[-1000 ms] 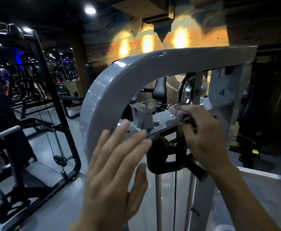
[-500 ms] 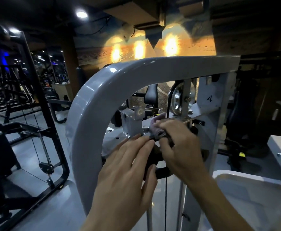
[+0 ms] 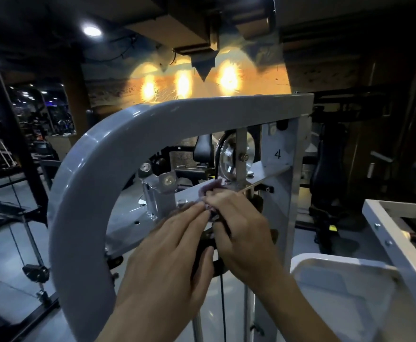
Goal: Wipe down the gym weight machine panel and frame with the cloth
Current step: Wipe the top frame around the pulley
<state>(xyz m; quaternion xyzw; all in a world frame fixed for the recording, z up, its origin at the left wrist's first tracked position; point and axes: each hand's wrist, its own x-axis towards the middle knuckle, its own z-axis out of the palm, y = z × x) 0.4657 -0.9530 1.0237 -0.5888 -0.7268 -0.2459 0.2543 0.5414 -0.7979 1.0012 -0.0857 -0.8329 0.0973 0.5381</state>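
The grey weight machine frame (image 3: 108, 154) arches from lower left up to a flat top bar, with an upright panel marked 4 (image 3: 277, 154) on its right. A slanted grey plate (image 3: 133, 218) crosses inside the arch. My right hand (image 3: 241, 230) grips a small bunched purplish cloth (image 3: 210, 190) on that plate, just under the silver pulley (image 3: 229, 156). My left hand (image 3: 167, 257) reaches in beside it, fingers straight, fingertips touching the cloth's lower edge.
A white frame part (image 3: 345, 287) and a pale rail (image 3: 394, 243) stand close at the lower right. A black cable rack (image 3: 17, 169) stands to the left on the grey floor. Dark benches and machines sit behind. Cable and rods (image 3: 223, 304) drop below my hands.
My left hand moved up and right from the frame's inner curve to the cloth. My right hand shifted left along the plate with the cloth. The view drifted right.
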